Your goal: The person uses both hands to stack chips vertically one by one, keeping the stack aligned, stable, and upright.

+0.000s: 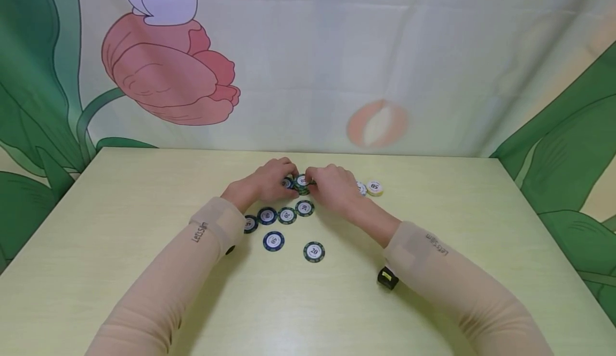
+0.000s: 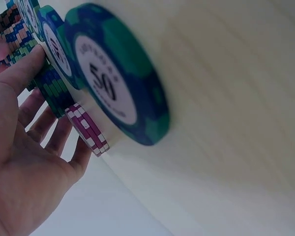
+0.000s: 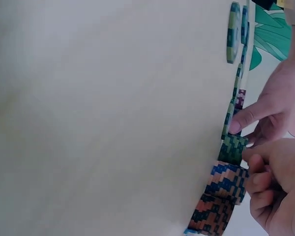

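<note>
Behind a row of loose poker chips, both hands meet at a short stack of green poker chips (image 1: 302,181), also seen as a green stack (image 3: 232,149) in the right wrist view. My left hand (image 1: 275,179) curls round the left side, its thumb at the green stack and its fingers behind a blue-green chip stack (image 2: 54,91). From the other side my right hand (image 1: 335,187) has thumb and index finger at the green stack. Its remaining fingers (image 3: 260,189) are curled. The right thumb's contact is hidden in the right wrist view.
Nearer lie a blue 50 chip (image 1: 273,241), a green 20 chip (image 1: 314,252) and a row with another 20 chip (image 1: 286,215). Purple-white chips (image 2: 87,129) stand beside the left fingers. Blue-orange (image 3: 226,182) and black-orange stacks (image 3: 211,215) line up rightward, with a yellow-edged stack (image 1: 374,187) at the end.
</note>
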Demonstrator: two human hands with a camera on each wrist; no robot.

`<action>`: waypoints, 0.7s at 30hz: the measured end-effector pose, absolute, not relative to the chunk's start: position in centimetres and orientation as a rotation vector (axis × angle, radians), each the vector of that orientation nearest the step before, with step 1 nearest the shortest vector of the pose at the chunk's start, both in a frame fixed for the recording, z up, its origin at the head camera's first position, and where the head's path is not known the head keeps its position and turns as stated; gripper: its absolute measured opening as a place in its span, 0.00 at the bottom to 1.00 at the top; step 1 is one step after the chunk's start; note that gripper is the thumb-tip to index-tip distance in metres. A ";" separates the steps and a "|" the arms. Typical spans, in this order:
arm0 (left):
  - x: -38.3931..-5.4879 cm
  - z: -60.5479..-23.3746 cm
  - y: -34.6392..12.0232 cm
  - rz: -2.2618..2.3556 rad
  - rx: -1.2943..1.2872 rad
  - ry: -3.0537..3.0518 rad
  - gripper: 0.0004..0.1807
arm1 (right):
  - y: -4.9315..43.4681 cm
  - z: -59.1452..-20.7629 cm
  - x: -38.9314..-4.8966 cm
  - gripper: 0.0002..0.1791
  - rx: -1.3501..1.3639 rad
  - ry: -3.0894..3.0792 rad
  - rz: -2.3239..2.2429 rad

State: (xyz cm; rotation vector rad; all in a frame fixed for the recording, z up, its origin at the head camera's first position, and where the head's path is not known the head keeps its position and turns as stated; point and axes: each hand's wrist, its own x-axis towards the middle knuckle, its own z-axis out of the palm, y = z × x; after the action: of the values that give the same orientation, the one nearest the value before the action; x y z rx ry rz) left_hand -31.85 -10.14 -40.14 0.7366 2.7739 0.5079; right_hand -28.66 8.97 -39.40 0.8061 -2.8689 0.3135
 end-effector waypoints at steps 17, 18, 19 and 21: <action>-31.5 -39.8 -10.8 0.620 0.721 2.691 0.30 | 10.0 -38.7 -31.4 0.31 0.926 -3.099 0.389; -31.5 -39.8 -10.8 0.621 0.714 2.689 0.31 | 10.1 -38.8 -31.5 0.31 0.931 -3.112 0.402; -31.4 -39.7 -10.9 0.620 0.707 2.689 0.31 | 10.1 -38.9 -31.7 0.31 0.934 -3.125 0.417; -31.4 -39.7 -11.1 0.607 0.695 2.693 0.32 | 10.1 -39.0 -32.1 0.31 0.944 -3.148 0.441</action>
State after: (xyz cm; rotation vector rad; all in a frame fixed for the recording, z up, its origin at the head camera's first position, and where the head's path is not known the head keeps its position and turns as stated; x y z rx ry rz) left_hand -31.38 -11.13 -39.67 0.6954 2.6931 0.6073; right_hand -32.06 10.05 -39.00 0.9444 -3.1484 0.4413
